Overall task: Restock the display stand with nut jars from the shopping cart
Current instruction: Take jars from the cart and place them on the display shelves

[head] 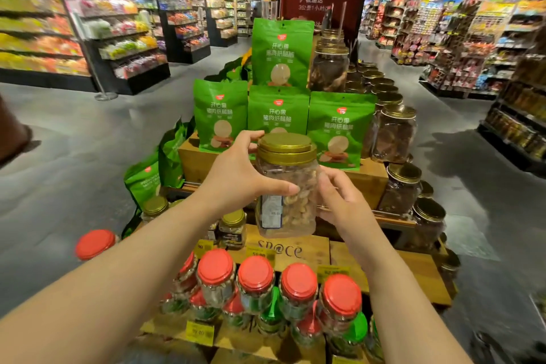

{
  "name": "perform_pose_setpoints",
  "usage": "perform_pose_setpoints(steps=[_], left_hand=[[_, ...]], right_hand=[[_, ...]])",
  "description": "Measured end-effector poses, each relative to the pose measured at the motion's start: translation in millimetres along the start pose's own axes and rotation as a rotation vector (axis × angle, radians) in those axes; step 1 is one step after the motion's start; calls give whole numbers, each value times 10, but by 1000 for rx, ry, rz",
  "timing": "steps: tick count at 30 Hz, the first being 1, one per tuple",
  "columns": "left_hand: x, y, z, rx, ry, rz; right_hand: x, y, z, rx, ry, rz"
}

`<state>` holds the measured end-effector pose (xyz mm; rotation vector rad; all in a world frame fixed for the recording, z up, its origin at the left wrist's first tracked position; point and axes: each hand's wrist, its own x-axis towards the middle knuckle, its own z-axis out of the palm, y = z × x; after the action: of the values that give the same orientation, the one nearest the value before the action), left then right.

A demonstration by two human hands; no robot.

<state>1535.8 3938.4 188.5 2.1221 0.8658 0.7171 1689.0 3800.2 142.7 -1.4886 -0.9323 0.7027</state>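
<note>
Fingers first: the left hand (236, 174) wraps the clear nut jar (286, 186), thumb across its front, fingertips curling behind the gold lid (286, 147). The right hand (339, 201) cups the jar's other side, fingers bent against the plastic. The jar is held up above the wooden display stand (298, 248), in front of green snack pouches (339, 127). Below, a row of red-lidded jars (257, 281) lines the front tier. Gold-lidded jars (396, 133) with dark contents, possibly dried fruit, stack on the right.
</note>
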Motion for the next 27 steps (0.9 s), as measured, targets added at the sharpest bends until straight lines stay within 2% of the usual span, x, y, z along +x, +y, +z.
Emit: perform_pose_setpoints(steps=[5,10,20,27], left_hand=[[473,-256,17,37,-19,-8],[836,-573,110,3,-28,-2],[1423,-1441,185,-70,-162,-29],[1683,-2056,414,-128,-217,-17]], right_hand=[[664,-37,107,84,-23,135],[1206,-65,199,64,-60,271],[1970,377,655,-99,108,376],[2175,869,887,-32,198,486]])
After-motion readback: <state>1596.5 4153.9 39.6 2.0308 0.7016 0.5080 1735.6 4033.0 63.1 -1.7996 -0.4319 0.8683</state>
